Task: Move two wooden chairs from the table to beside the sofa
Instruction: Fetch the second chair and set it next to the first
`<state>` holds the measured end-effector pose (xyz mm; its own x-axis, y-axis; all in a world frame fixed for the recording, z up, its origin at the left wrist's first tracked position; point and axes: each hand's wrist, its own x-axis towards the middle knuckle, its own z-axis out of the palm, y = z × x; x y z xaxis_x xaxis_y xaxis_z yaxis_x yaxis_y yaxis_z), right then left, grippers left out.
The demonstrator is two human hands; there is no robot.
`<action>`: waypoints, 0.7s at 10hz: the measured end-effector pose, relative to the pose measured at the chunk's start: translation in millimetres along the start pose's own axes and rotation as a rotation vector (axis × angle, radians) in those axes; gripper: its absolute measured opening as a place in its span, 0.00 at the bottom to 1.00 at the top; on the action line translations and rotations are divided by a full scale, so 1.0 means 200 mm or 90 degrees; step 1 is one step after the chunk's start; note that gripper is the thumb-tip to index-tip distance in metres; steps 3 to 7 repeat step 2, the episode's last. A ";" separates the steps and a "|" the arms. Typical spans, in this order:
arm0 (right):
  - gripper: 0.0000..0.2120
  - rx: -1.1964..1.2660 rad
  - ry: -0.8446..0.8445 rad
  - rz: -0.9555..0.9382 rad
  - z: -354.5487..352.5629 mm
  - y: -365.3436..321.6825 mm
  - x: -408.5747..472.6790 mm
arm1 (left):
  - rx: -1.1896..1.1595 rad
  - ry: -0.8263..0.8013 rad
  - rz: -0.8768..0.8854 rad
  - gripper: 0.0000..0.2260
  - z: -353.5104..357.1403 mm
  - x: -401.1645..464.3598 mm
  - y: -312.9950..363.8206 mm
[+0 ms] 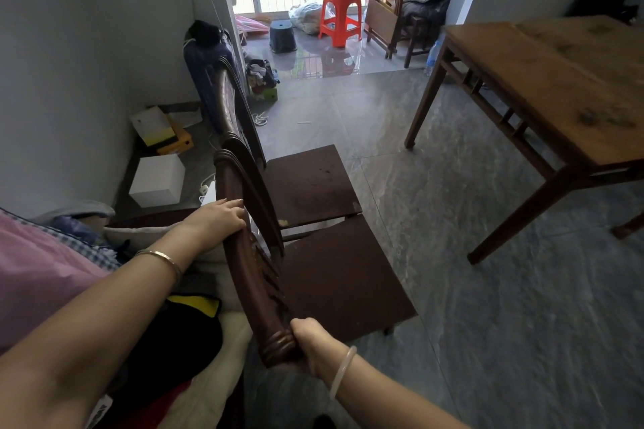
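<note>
Two dark wooden chairs stand side by side next to the sofa (52, 265), which fills the lower left under clothes and cushions. The near chair (341, 282) has its curved backrest toward me. My left hand (219, 216) grips the far end of that backrest's top rail. My right hand (313, 345) grips the near end of the same rail. The far chair (306, 181) stands just beyond it, seats almost touching, with its backrest toward the wall. The wooden table (557, 80) is across the floor at the right.
White and yellow boxes (156, 181) lie on the floor by the left wall, behind the chairs. A blue suitcase (205, 80) leans near the doorway. A red plastic stool (339, 16), a dark low stool (281, 35) and folded furniture stand by the balcony. Grey tiled floor lies between chairs and table.
</note>
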<state>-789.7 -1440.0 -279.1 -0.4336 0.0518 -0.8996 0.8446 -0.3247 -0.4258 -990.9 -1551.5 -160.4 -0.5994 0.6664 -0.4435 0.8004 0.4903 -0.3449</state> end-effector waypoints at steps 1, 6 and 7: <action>0.12 -0.035 -0.069 0.039 -0.06 0.00 -0.07 | 0.048 -0.023 -0.034 0.19 -0.08 0.01 0.02; 0.12 -0.092 -0.053 0.028 -0.11 -0.04 -0.09 | 0.041 -0.057 -0.072 0.19 -0.15 0.03 0.01; 0.12 -0.092 -0.053 0.028 -0.11 -0.04 -0.09 | 0.041 -0.057 -0.072 0.19 -0.15 0.03 0.01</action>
